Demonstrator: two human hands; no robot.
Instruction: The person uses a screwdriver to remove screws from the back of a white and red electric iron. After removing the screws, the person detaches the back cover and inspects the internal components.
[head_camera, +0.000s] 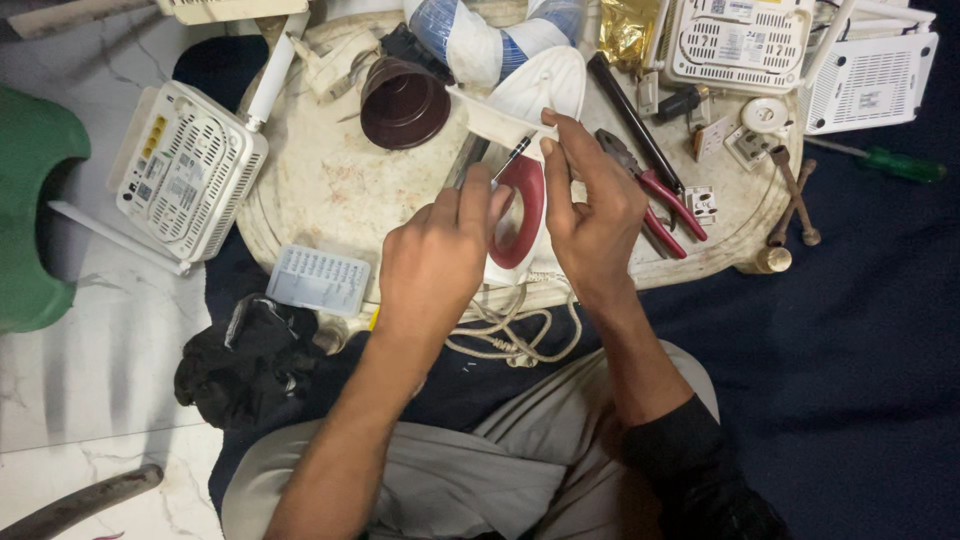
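On the tray, a white iron with a red handle lies at centre. The left hand pinches a screwdriver, its tip at the iron. The right hand has fingers closed on the iron's white part. Pliers lie at 3 o'clock, a brown cup at 10.

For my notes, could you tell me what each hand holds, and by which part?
The left hand grips a thin screwdriver by its handle. The right hand pinches the clothes iron's white cover edge with its fingers.
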